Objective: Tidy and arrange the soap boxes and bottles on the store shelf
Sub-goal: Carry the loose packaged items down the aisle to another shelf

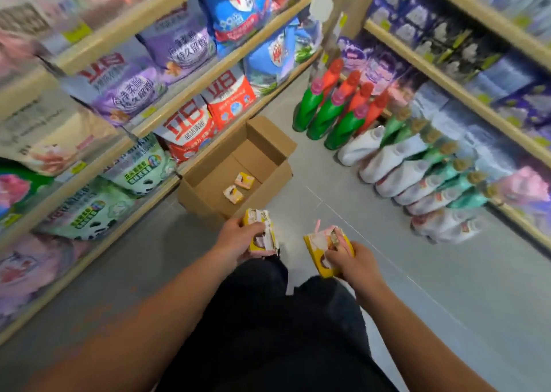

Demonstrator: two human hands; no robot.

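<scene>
GRIP: left hand (238,236) curled round a small stack of soap boxes (262,232), right hand (354,262) gripping another stack (323,250) | RISK: loose stacks could slip and scatter | ROOM: cardboard carton (268,153) at 12 o'clock holds two boxes; floor bottles (396,159) crowd 2 o'clock; shelf edge (89,251) hems 9 o'clock; aisle narrow.

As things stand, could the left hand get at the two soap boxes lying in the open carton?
Probably not yet. The carton is open-topped with nothing over the two soap boxes, so the way is free, but the left hand already grips a stack of soap boxes and would have to unload first.
</scene>
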